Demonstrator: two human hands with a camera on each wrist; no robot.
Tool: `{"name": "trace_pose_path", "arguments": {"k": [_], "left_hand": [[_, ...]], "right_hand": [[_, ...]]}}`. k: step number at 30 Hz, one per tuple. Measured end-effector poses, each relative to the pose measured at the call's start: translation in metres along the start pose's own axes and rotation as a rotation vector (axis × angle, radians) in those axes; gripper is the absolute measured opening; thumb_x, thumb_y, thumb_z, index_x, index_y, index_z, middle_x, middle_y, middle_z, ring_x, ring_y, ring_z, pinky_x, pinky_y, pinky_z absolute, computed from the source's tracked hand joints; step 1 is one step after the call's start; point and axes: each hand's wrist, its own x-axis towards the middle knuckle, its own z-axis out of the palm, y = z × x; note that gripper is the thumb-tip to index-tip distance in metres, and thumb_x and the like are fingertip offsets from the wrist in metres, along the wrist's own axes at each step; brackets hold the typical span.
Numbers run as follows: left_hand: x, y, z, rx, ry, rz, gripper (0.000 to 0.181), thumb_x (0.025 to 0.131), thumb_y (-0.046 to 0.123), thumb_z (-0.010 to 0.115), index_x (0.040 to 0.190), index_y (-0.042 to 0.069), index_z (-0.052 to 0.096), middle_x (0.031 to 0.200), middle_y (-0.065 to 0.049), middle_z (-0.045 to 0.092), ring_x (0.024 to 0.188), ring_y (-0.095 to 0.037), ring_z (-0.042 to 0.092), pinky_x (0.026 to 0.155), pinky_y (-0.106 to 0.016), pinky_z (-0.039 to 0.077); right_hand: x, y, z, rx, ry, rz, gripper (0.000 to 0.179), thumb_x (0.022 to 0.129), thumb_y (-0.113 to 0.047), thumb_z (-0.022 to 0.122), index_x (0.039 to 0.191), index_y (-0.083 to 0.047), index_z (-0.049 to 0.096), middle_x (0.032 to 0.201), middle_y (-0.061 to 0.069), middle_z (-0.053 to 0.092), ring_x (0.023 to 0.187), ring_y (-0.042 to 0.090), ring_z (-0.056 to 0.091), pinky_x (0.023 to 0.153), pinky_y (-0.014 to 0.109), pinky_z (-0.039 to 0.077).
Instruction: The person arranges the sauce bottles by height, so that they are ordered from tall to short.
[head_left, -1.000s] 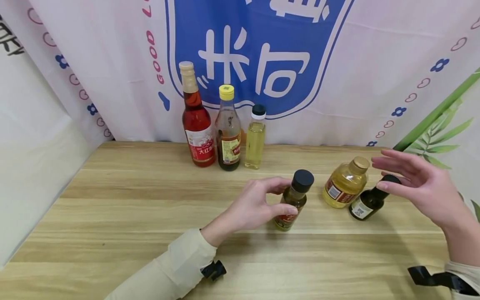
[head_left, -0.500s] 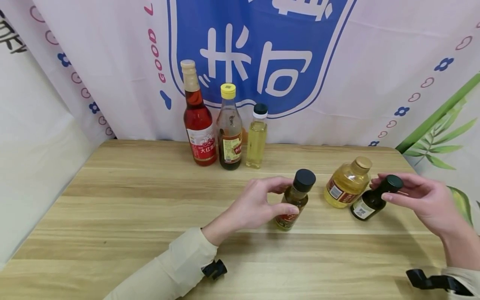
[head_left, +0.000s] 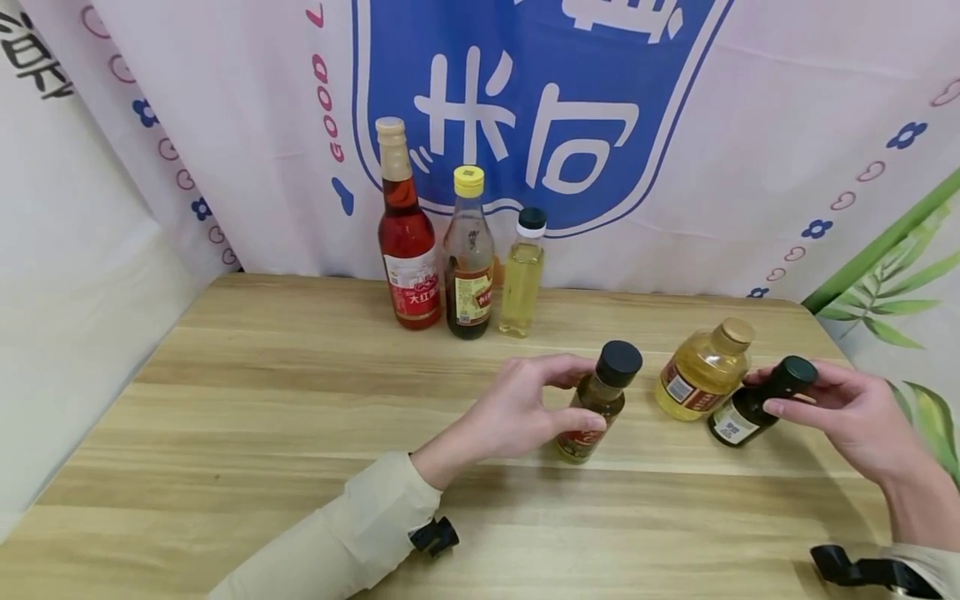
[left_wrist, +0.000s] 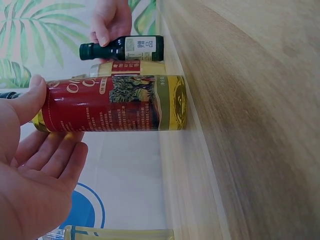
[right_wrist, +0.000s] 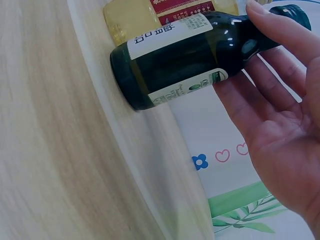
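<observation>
My left hand holds an olive oil bottle, thumb on one side and fingers on the other. This bottle has a red label and a black cap and stands on the table in the head view. With thumb and fingers, my right hand pinches the neck of a small dark green bottle with a white label. Close beside that bottle, on its left in the head view, stands a squat clear bottle of yellow oil with a tan cap and a red label, which no hand holds.
At the back of the wooden table stand a tall red bottle, a yellow-capped bottle of dark liquid and a slim pale-oil bottle. Behind them hangs a printed cloth.
My right hand has come down from above the small dark green bottle and its thumb and fingers have closed on the neck. The left hand keeps its hold on the olive oil bottle.
</observation>
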Motion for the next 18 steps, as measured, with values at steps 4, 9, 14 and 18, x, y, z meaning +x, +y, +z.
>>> {"name": "trace_pose_path", "arguments": {"k": [4,9,14,18], "left_hand": [[0.0002,0.0001,0.0002,-0.01,-0.006,-0.009,0.054,0.091,0.025,0.086,0.141,0.016,0.068,0.139,0.0,0.073,0.126,-0.02,0.071,0.112,-0.036,0.054],[0.0004,-0.0002,-0.0002,-0.017,-0.002,-0.008,0.053,0.09,0.023,0.087,0.14,0.016,0.069,0.138,0.0,0.074,0.125,-0.02,0.071,0.112,-0.037,0.054],[0.0025,-0.0004,0.001,-0.012,-0.006,0.0,0.053,0.09,0.023,0.087,0.139,0.015,0.07,0.136,0.0,0.075,0.124,-0.021,0.072,0.111,-0.036,0.055],[0.0029,-0.0005,0.0007,-0.012,-0.008,-0.007,0.053,0.09,0.024,0.087,0.139,0.016,0.07,0.136,-0.001,0.075,0.125,-0.021,0.071,0.111,-0.037,0.055]], "right_hand": [[0.0002,0.002,0.0009,-0.004,0.0,-0.001,0.044,0.087,0.031,0.062,0.125,0.01,0.069,0.116,0.003,0.082,0.109,0.008,0.077,0.088,0.016,0.061],[-0.0001,0.0029,0.0001,-0.06,0.009,0.032,0.044,0.086,0.028,0.066,0.125,0.008,0.07,0.117,0.0,0.082,0.109,0.006,0.077,0.088,0.016,0.061],[-0.0023,0.0029,-0.0045,-0.129,-0.001,0.068,0.046,0.089,0.022,0.069,0.131,0.004,0.07,0.12,-0.007,0.081,0.111,0.001,0.075,0.088,0.013,0.059],[-0.0011,0.0035,-0.0047,-0.171,0.015,0.075,0.045,0.089,0.02,0.071,0.131,0.006,0.069,0.119,-0.009,0.081,0.11,0.0,0.075,0.087,0.013,0.06]]}}
